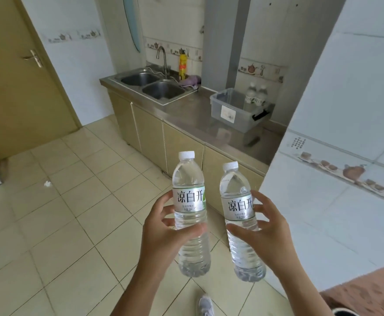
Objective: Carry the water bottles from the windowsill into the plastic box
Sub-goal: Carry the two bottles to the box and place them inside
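Two water bottles are upright in your grip over the tiled floor (77, 220): your left hand (163, 226) curls round the left bottle (190, 215), your right hand (266, 231) round the right bottle (240, 222). Ahead, the clear plastic box (229, 110) sits on the steel counter (186, 115), right of the double sink (152, 84). Two more bottles (256, 94) show hazily at its far end, seemingly inside it. The near tiled wall (346, 110) hides the counter's right end.
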Available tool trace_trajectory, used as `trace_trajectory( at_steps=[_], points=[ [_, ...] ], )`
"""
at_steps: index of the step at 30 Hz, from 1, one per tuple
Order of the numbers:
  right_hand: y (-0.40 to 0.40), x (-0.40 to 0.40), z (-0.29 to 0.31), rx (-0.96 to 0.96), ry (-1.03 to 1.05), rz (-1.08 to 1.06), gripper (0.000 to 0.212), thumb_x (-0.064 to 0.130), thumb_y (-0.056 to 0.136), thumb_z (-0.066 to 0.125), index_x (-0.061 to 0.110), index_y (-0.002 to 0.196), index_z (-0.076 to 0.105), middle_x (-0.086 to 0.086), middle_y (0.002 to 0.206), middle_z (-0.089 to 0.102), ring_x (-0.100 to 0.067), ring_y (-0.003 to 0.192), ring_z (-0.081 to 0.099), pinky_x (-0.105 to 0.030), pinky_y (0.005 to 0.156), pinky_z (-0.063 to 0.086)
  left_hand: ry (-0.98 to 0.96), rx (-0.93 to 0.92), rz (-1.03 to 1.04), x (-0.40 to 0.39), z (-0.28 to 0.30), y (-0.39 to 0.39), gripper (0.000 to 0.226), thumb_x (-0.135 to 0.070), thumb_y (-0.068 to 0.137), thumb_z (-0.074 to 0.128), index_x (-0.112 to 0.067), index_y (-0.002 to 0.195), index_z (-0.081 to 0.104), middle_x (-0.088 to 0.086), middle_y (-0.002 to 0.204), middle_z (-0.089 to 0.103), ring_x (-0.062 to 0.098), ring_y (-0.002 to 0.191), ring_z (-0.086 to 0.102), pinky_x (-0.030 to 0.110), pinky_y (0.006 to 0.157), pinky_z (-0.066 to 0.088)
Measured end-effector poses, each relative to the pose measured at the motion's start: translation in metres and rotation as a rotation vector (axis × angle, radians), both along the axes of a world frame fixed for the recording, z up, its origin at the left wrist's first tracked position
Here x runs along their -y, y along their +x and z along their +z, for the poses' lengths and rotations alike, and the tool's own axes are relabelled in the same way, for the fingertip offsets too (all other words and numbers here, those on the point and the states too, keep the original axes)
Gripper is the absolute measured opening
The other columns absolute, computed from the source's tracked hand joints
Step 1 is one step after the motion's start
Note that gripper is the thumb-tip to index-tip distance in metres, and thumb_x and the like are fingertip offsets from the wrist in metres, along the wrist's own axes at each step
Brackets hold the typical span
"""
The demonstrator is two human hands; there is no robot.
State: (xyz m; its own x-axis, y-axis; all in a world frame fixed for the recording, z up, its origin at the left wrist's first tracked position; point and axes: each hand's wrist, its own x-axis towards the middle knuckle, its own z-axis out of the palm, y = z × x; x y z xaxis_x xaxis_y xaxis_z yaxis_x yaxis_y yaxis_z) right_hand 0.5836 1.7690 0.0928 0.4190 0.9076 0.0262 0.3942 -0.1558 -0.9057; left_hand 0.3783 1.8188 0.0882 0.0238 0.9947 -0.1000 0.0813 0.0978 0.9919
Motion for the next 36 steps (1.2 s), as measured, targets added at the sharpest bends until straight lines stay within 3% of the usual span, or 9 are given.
trace_trajectory(
  at_steps=[2,6,12,18,24,27,32,36],
  points=[
    [0.013,-0.048,0.001,0.013,-0.004,0.019,0.077,0.031,0.052,0.09,0.069,0.101,0.042,0.018,0.097,0.065,-0.004,0.078,0.068,-0.034,0.075,0.055,-0.003,-0.004,0.015,-0.041,0.003,0.012,0.081,-0.034,0.035,0.092,-0.06,0.104,0.056,-0.017,0.102,0.07,0.009,0.092,0.068,0.032,0.076,0.057],
    [0.034,-0.142,0.005,0.034,0.001,0.064,0.081,0.039,0.05,0.089,0.058,0.114,0.045,0.015,0.102,0.066,-0.007,0.078,0.069,-0.037,0.076,0.056,-0.013,-0.003,0.047,-0.123,0.011,0.032,0.083,-0.033,0.037,0.091,-0.055,0.109,0.055,-0.016,0.104,0.07,0.005,0.089,0.068,0.024,0.068,0.053],
    [0.055,-0.259,0.006,0.011,0.015,0.083,0.079,0.03,0.05,0.091,0.053,0.113,0.05,0.019,0.101,0.064,-0.001,0.074,0.068,-0.035,0.076,0.056,-0.014,0.007,0.06,-0.236,0.01,0.049,0.081,-0.029,0.038,0.091,-0.055,0.105,0.055,-0.017,0.101,0.069,0.002,0.083,0.067,0.018,0.062,0.051],
    [0.071,-0.368,-0.004,0.016,0.025,-0.013,0.078,0.028,0.05,0.091,0.045,0.117,0.054,0.016,0.1,0.066,0.006,0.08,0.065,-0.033,0.08,0.055,0.0,0.006,-0.031,-0.367,0.002,0.066,0.079,-0.034,0.035,0.091,-0.064,0.099,0.056,-0.019,0.098,0.071,0.006,0.087,0.069,0.029,0.071,0.056],
    [0.086,-0.461,0.002,0.022,0.058,-0.203,0.079,0.024,0.053,0.091,0.044,0.118,0.051,0.027,0.099,0.062,0.014,0.087,0.06,-0.018,0.073,0.048,-0.017,0.014,-0.247,-0.504,0.011,0.097,0.086,-0.029,0.037,0.094,-0.054,0.111,0.057,-0.013,0.108,0.068,0.007,0.093,0.068,0.032,0.083,0.056],
    [0.101,-0.49,0.005,0.006,0.051,-0.275,0.077,0.021,0.055,0.09,0.033,0.123,0.054,0.025,0.101,0.062,0.016,0.086,0.058,-0.014,0.07,0.045,-0.015,0.014,-0.328,-0.552,0.015,0.122,0.096,-0.032,0.036,0.095,-0.042,0.123,0.056,-0.009,0.11,0.069,0.013,0.095,0.07,0.04,0.085,0.058],
    [0.143,-0.533,0.004,0.022,0.037,-0.456,0.073,0.021,0.055,0.091,0.049,0.107,0.049,0.027,0.085,0.062,0.015,0.081,0.059,-0.021,0.072,0.048,-0.047,0.043,-0.484,-0.621,0.01,0.184,0.086,-0.011,0.045,0.094,-0.037,0.118,0.058,-0.007,0.103,0.073,0.009,0.087,0.072,0.025,0.07,0.055],
    [0.188,-0.562,-0.001,0.056,0.034,-0.522,0.078,0.023,0.055,0.09,0.041,0.119,0.05,0.032,0.089,0.058,0.009,0.083,0.059,-0.021,0.072,0.048,-0.04,0.069,-0.558,-0.66,0.008,0.241,0.082,0.002,0.049,0.093,-0.044,0.106,0.057,-0.003,0.102,0.072,0.009,0.084,0.071,0.017,0.063,0.053]
  ],
)
